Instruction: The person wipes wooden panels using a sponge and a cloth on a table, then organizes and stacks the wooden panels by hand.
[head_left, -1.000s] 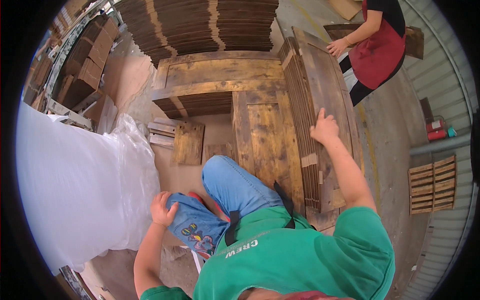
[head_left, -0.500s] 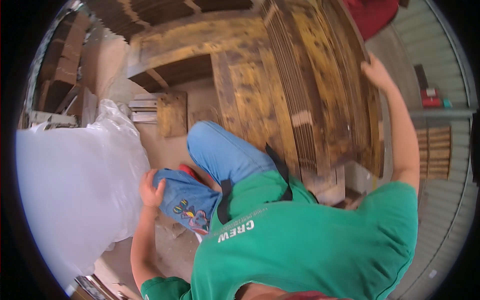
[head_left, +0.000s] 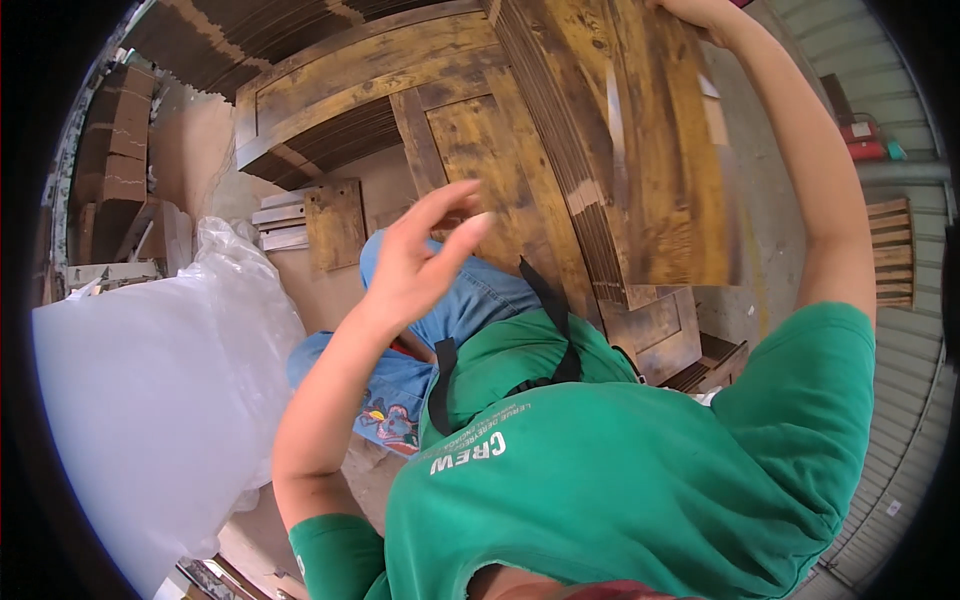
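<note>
My left hand point(head_left: 425, 250) is raised in front of my lap, thumb and fingers apart, holding nothing. The stained brown wooden panels lie just past its fingertips. My right hand point(head_left: 705, 18) is up at the far right, its fingers closed round the top edge of a wooden panel point(head_left: 675, 170). That panel looks tilted and is smeared by motion along its near end. Beside it stands a tight row of similar panels point(head_left: 575, 150), seen partly edge-on. A framed wooden panel point(head_left: 490, 150) lies face up left of that row.
Clear plastic wrap point(head_left: 235, 290) covers a pale bulky item at my left. A small wooden board point(head_left: 335, 225) rests on the floor near some pale strips point(head_left: 283, 222). Cardboard boxes point(head_left: 128, 150) stand at the far left. At the right are a slatted wooden pallet point(head_left: 892, 250) and a corrugated wall point(head_left: 925, 130).
My left hand has left my knee and risen to the right, toward the panels. My right hand has moved farther away, and the panel at it has shifted and tilted.
</note>
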